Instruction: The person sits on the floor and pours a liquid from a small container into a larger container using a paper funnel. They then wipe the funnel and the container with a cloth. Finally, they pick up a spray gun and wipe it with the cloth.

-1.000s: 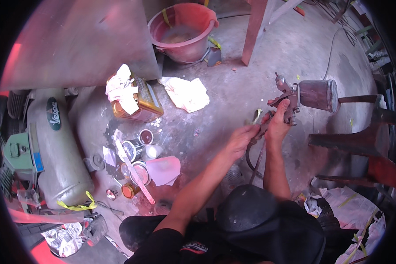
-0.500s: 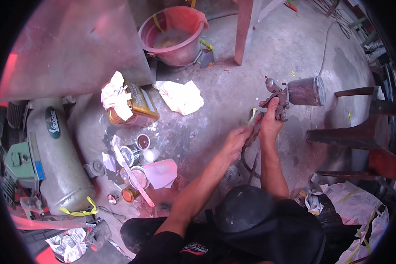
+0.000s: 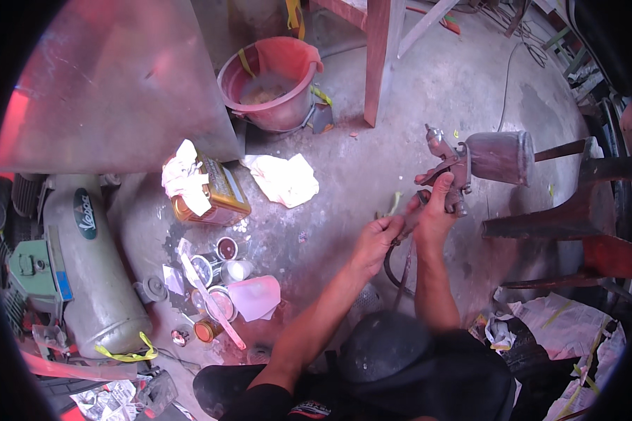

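Observation:
My right hand [image 3: 433, 210] is wrapped round the handle of a spray gun [image 3: 451, 167]. The gun is held over the floor, its grey cup [image 3: 500, 157] pointing to the right and its nozzle end toward the far side. My left hand [image 3: 378, 242] is closed on the dark air hose [image 3: 389, 261] just below the gun's handle. A pale yellow-green strip [image 3: 394, 203] sticks up beside the left fingers. The exact grip at the hose fitting is partly hidden by the fingers.
To the left are paint tins [image 3: 221, 303], a stir stick [image 3: 207, 291], a gold can [image 3: 218, 200] with a rag, a white cloth [image 3: 282, 179] and a compressor tank [image 3: 95, 266]. A red bucket [image 3: 281, 116] stands beyond. A dark chair [image 3: 569, 217] lies at the right.
The whole view has shifted, so the surroundings sit lower in the picture. The spray gun has tilted slightly, its cup moving a little right. Both hands keep their grips.

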`<state>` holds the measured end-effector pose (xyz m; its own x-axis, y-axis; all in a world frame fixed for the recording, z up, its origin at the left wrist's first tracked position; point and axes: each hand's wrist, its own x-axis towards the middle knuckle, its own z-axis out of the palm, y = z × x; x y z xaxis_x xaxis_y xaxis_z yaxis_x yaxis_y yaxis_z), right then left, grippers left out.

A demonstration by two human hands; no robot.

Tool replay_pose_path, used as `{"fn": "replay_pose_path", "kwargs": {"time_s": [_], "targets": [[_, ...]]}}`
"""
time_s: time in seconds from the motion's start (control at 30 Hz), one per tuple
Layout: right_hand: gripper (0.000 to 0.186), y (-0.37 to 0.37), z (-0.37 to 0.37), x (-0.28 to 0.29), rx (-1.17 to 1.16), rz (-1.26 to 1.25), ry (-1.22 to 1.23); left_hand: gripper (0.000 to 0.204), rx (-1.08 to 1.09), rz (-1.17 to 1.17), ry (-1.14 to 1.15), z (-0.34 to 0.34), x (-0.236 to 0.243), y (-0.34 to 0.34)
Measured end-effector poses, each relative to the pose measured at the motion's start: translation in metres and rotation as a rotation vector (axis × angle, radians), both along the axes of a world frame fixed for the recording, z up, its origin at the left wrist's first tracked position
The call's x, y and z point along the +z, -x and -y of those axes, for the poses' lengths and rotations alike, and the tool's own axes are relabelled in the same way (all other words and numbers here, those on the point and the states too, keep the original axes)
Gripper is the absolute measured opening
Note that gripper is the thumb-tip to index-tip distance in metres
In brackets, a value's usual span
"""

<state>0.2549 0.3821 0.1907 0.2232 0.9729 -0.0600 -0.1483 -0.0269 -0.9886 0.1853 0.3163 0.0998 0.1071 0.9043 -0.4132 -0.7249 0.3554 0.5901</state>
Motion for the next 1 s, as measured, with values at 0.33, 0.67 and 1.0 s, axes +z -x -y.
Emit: {"fn": "replay_pose_path", "kwargs": {"time_s": [0.33, 0.67, 1.0], "targets": [[0.054, -0.004, 0.004, 0.019, 0.057, -0.021, -0.144, 0.029, 0.029, -0.034, -0.081, -0.003, 0.034, 0.001], [0.047, -0.005, 0.001, 0.006, 0.046, -0.011, -0.061, 0.024, 0.016, -0.013, -0.067, -0.001, 0.015, 0.000], [0.045, -0.002, 0.002, 0.007, 0.023, 0.002, -0.029, 0.024, 0.011, 0.051, -0.058, 0.002, 0.005, 0.001]]}}
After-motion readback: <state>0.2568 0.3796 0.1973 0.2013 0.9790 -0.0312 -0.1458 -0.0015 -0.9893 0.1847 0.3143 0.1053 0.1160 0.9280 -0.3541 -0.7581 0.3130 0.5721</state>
